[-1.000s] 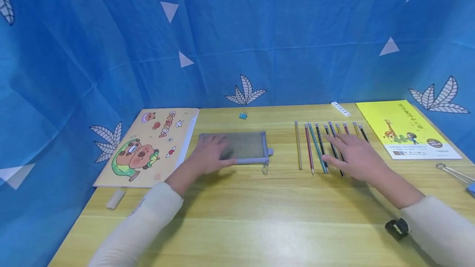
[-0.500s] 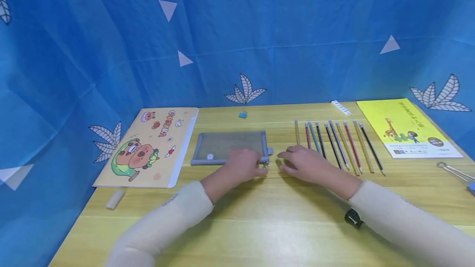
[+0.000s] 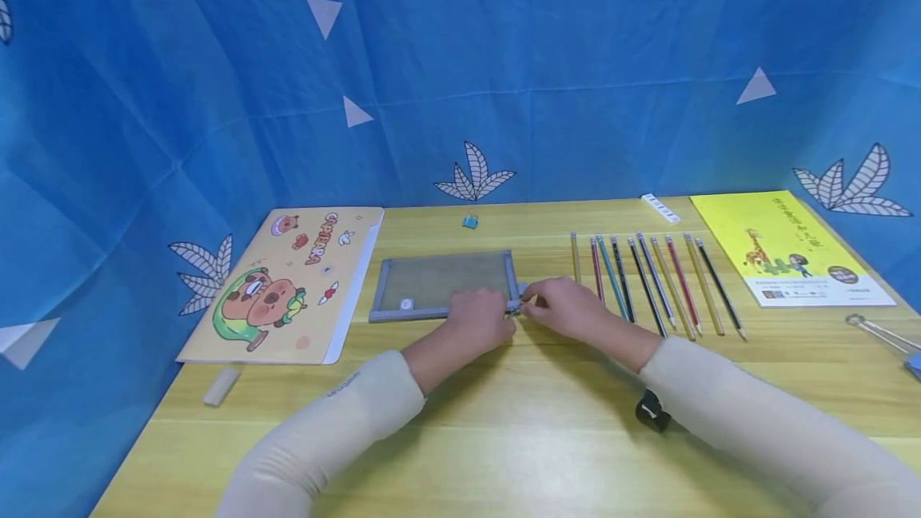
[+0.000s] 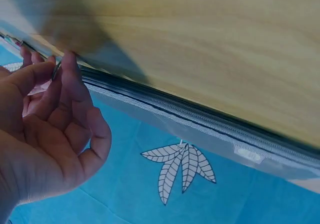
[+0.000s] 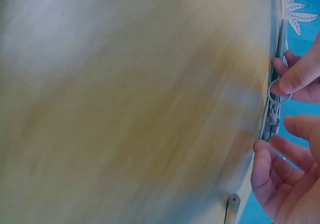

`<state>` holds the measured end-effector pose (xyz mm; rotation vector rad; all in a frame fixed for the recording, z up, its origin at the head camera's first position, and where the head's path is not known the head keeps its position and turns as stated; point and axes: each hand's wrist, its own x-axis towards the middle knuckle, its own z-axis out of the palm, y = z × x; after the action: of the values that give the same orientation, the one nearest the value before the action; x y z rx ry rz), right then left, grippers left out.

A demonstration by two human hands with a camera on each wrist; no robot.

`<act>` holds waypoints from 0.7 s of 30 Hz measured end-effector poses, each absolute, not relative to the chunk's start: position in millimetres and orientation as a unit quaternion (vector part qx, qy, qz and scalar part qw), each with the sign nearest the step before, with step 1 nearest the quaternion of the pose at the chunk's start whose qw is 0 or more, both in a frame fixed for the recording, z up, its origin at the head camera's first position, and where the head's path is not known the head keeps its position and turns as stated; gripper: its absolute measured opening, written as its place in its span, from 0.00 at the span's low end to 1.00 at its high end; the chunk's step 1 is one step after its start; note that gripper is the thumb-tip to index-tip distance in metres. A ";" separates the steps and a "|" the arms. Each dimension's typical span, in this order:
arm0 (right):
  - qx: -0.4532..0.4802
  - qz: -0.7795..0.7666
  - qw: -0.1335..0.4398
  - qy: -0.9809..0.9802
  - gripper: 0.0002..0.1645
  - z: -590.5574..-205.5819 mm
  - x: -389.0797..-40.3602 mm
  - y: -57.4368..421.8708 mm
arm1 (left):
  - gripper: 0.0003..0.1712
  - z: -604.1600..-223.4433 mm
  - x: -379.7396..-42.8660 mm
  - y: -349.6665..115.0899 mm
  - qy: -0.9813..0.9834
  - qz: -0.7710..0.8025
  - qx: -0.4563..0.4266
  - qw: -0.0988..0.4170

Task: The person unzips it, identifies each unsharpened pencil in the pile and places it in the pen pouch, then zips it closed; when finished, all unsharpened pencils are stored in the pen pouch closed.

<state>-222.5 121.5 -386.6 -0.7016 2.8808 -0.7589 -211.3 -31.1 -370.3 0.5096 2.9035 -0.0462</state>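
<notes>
A grey mesh zipper pouch (image 3: 424, 270) lies flat on the table, its zipped edge toward me. At its near right corner my left hand (image 3: 480, 316) pinches the metal ring (image 5: 280, 102) of the zipper pull between thumb and finger. The ring hangs from a small metal slider (image 5: 272, 118). Just to the right, my right hand (image 3: 564, 306) has its curled fingers and thumb at the pouch's corner, by the grey side tab (image 3: 523, 289), gripping that end. In the left wrist view the zipper (image 4: 175, 112) runs straight away from the left hand.
Several pencils (image 3: 679, 278) lie in a row right of the pouch, partly behind my right hand. A cartoon folder (image 3: 316, 254) and an eraser (image 3: 221, 387) are left. A blue binder clip (image 3: 470, 221), a white strip (image 3: 660, 208), a yellow booklet (image 3: 784, 238) and a large clip (image 3: 881, 334) lie around.
My left hand has slid right from the pouch's middle to its near right corner and taken the zipper ring. The right hand has come left from over the pencils to the same corner.
</notes>
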 end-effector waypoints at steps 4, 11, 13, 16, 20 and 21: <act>-0.188 -0.312 0.055 0.930 0.12 -387.3 -223.6 118.4 | 0.17 -370.9 -210.3 -33.5 0.978 0.012 0.184 0.094; -0.053 -0.498 0.137 0.855 0.12 -384.7 -219.0 116.8 | 0.23 -371.7 -204.3 -39.0 0.967 0.163 0.182 0.076; -0.026 -0.536 0.154 0.829 0.14 -385.0 -218.3 116.6 | 0.24 -372.1 -202.9 -40.8 0.962 0.187 0.188 0.064; 0.014 -0.592 0.176 0.786 0.15 -386.4 -218.1 115.4 | 0.24 -372.4 -201.6 -42.3 0.958 0.200 0.197 0.050; 0.056 -0.652 0.192 0.731 0.15 -388.5 -217.5 113.7 | 0.23 -373.0 -201.3 -42.8 0.956 0.210 0.200 0.054; 0.065 -0.663 0.193 0.720 0.15 -389.0 -217.1 113.3 | 0.22 -373.1 -201.1 -42.9 0.955 0.212 0.201 0.057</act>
<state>-217.1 113.3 -389.0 0.1820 2.0202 -1.8614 -201.1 -42.9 -373.1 0.6085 2.8963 0.6417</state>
